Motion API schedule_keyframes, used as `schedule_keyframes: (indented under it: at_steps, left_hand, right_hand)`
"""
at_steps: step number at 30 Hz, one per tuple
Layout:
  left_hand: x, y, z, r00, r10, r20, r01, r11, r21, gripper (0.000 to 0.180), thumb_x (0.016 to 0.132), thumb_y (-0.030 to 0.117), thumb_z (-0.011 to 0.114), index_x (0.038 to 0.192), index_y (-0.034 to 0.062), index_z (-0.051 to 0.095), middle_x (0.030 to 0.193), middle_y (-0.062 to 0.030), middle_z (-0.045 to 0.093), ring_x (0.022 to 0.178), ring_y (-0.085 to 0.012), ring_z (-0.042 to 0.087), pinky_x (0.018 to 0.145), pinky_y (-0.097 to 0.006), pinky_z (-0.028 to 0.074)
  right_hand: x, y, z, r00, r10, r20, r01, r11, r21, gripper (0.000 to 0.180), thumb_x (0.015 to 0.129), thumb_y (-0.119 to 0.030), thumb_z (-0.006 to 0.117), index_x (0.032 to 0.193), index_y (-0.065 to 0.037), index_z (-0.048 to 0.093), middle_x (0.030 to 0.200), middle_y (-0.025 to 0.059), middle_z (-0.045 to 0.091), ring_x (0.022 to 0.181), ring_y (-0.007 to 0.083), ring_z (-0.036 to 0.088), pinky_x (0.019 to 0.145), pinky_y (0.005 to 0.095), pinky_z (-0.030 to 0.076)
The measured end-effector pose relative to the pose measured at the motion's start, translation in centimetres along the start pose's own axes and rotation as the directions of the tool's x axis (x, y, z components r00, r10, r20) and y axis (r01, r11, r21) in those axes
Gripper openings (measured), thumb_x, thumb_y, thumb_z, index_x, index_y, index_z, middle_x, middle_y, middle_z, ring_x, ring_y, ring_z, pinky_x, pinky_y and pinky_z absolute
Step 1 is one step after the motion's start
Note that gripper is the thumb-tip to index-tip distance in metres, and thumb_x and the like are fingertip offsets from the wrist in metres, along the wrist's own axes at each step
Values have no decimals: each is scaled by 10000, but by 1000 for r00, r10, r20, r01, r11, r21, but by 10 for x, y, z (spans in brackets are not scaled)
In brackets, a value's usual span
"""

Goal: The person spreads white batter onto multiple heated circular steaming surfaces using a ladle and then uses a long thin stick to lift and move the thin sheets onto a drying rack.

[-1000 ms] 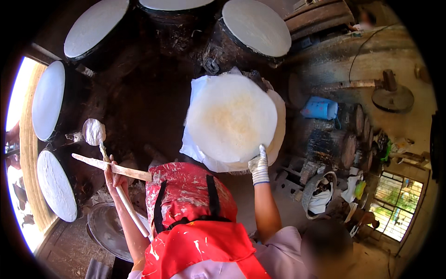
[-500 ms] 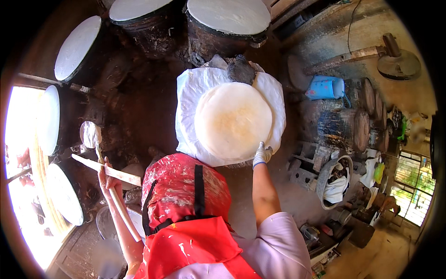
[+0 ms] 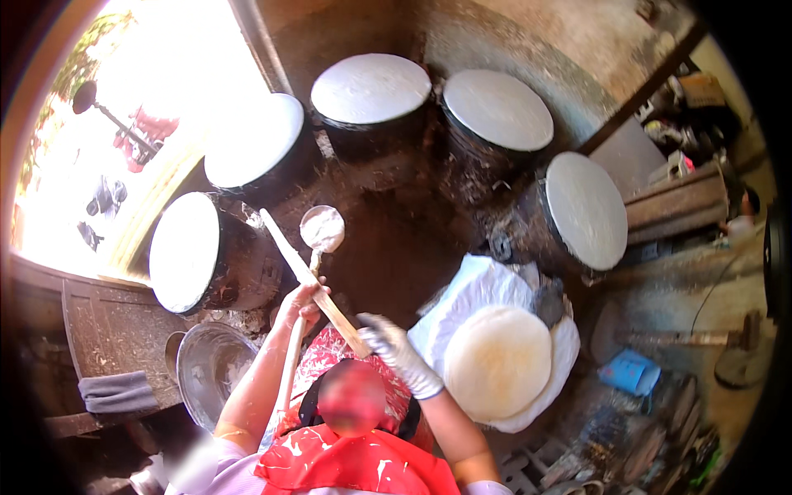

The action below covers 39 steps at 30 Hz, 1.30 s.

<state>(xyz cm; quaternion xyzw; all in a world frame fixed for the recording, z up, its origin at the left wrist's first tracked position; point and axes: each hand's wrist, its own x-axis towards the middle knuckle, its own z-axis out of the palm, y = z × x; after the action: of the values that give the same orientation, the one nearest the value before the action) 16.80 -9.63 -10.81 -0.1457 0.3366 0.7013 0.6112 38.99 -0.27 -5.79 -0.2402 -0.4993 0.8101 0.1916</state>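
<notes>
My left hand (image 3: 300,304) grips the long pale handle of a ladle (image 3: 322,228), whose white-coated bowl points away from me, together with a flat wooden stick (image 3: 285,243) that crosses it. My right hand (image 3: 400,353), in a white glove, curls around the near end of that stick, just over my red apron (image 3: 355,458). To the right of the glove a round pale sheet (image 3: 497,363) lies flat on a white cloth (image 3: 478,285).
Several dark round drums with white-covered tops ring the dark floor: at left (image 3: 183,252), upper left (image 3: 253,140), top (image 3: 370,88), (image 3: 497,109) and right (image 3: 587,210). A metal basin (image 3: 210,367) and a folded grey cloth (image 3: 115,392) sit lower left. Clutter and a blue object (image 3: 631,371) lie right.
My gloved right hand has left the edge of the round pale sheet and come across to the wooden stick. The view has swung toward the drums and the bright opening.
</notes>
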Motion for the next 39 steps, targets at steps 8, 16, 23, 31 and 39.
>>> schedule_keyframes:
  at_steps: [8, 16, 23, 31, 39]
  left_hand:
    - [-8, 92, 38, 987, 113, -112, -80, 960, 269, 382, 894, 378, 543, 1058, 33, 559, 796, -73, 634, 373, -53, 378, 335, -193, 294]
    - [39, 212, 36, 977, 142, -162, -112, 977, 182, 311, 900, 280, 538, 1092, 36, 518, 644, 2, 472, 356, -55, 348, 322, -191, 276]
    - [65, 267, 40, 970, 153, -186, -132, 984, 122, 279, 909, 276, 514, 1062, 43, 508, 628, 7, 437, 377, -46, 331, 318, -180, 262]
    - [116, 262, 91, 991, 88, -97, -101, 984, -147, 305, 925, 265, 489, 1077, 0, 493, 604, 4, 445, 355, -30, 359, 289, -133, 307]
    - [177, 266, 137, 982, 86, 170, -16, 927, -374, 310, 929, 230, 478, 1072, -45, 457, 604, -1, 428, 383, -42, 371, 319, -144, 349]
  right_hand:
    - [117, -34, 81, 951, 271, 148, -283, 957, 69, 238, 893, -153, 523, 1101, -38, 518, 726, 10, 583, 493, 40, 470, 441, 169, 375]
    - [235, -51, -18, 922, -217, -322, 103, 936, -336, 453, 951, -294, 449, 1360, -113, 378, 696, -28, 529, 543, 30, 429, 489, 179, 370]
    - [221, -120, 16, 953, -295, 66, 184, 394, -901, 426, 875, -276, 565, 1261, -105, 509, 1145, 136, 589, 968, 304, 608, 756, 355, 495]
    - [277, -147, -14, 978, -174, 119, 142, 124, -982, 445, 824, -337, 616, 1235, -184, 543, 923, 136, 653, 718, 315, 639, 611, 389, 505]
    - [312, -183, -52, 901, -426, 75, 316, 528, -788, 496, 810, -281, 685, 1212, -29, 540, 945, 137, 668, 683, 124, 611, 633, 280, 499]
